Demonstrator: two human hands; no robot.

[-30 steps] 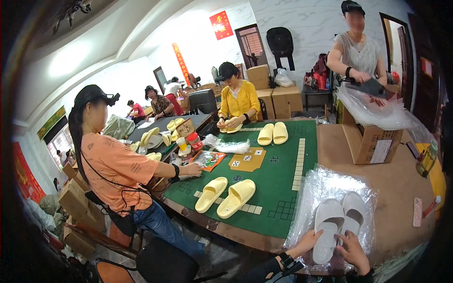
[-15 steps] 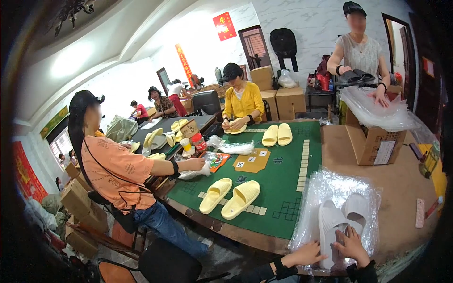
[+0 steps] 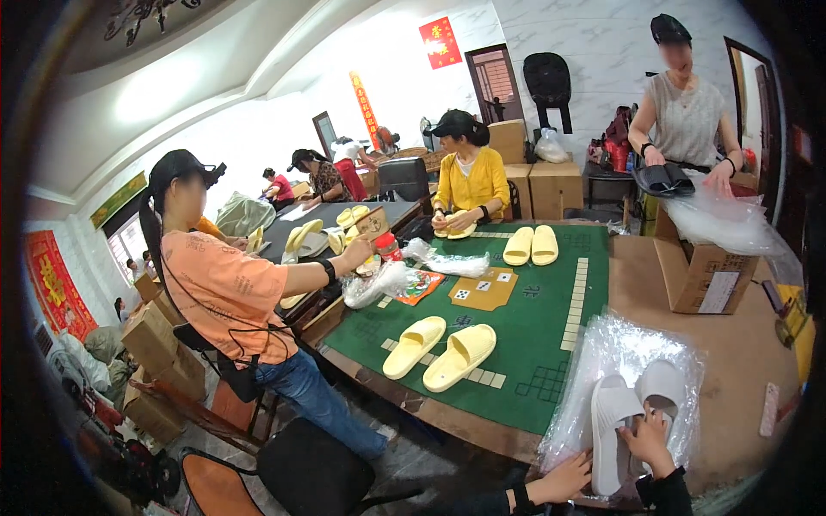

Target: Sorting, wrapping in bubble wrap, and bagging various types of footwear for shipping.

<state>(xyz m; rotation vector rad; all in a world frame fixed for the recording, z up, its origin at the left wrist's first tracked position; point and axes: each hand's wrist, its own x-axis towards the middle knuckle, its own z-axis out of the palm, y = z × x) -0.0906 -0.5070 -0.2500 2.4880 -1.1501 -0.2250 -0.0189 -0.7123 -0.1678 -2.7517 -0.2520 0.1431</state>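
Note:
Two light grey slippers lie on a stack of clear plastic bags (image 3: 559,413) at the table's near right. My right hand (image 3: 650,443) is over the heel part of the right grey slipper (image 3: 662,380), its thumb and bent fingers around it and hiding much of its sole. The left grey slipper (image 3: 607,443) lies flat alongside, toe pointing away. My left hand (image 3: 564,478) rests on the plastic beside that slipper's heel, fingers stretched out and holding nothing.
Left of the bags, a pair of yellow slippers (image 3: 460,357) sits on a green mat (image 3: 525,387); another yellow pair (image 3: 531,246) stands farther back. A cardboard box (image 3: 705,271) is at the far right. Co-workers stand or sit around, one in an orange shirt (image 3: 215,288) at left.
The whole view has shifted, moving the scene right. My right hand's fingers have bent more at the right slipper. The orange-shirted person's hand has gone up and toward the containers.

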